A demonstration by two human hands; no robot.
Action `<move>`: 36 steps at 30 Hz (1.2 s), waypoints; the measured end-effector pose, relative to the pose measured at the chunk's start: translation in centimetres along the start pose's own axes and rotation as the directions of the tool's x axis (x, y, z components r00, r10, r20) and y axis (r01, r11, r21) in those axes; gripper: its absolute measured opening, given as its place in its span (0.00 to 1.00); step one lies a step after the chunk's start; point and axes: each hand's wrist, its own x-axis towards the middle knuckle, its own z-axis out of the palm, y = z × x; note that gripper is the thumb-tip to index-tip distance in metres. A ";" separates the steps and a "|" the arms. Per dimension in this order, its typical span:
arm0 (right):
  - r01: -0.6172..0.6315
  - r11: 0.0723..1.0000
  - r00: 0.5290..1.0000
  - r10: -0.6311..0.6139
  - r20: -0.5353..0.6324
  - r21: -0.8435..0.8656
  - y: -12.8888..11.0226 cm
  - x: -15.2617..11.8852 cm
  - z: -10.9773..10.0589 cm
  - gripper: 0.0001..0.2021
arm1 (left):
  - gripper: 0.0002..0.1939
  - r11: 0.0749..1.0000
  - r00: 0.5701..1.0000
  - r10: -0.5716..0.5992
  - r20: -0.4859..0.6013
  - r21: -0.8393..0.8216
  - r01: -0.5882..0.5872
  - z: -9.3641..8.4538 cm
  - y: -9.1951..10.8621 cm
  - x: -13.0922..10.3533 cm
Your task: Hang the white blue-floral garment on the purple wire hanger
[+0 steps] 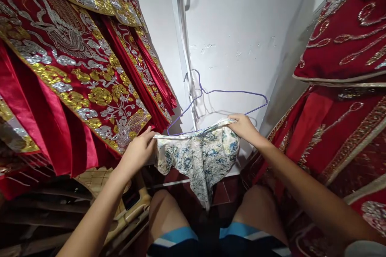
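Note:
A light, blue-patterned piece of cloth (197,156) hangs between my two hands, folded over the lower bar of a purple wire hanger (235,91). The hanger's hook is on a narrow white upright at the wall. My left hand (141,146) pinches the left end of the cloth's top edge. At the right end, my right hand (243,125) grips the same edge, just under the hanger's right arm. Below the bar the cloth droops to a point above the floor. Whether it is a garment or a scarf I cannot make out.
Red embroidered costumes with gold and silver sequins (99,96) hang close on the left. More red beaded garments (340,56) hang on the right. A bamboo chair (132,217) stands at lower left. Behind the hanger is a white wall (235,20).

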 end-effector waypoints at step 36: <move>0.010 1.000 0.992 -0.007 -0.123 0.029 -1.4 -3.4 1.2 0.31 | 0.17 0.893 0.895 0.174 -0.411 -0.317 -0.319 2.8 4.8 7.8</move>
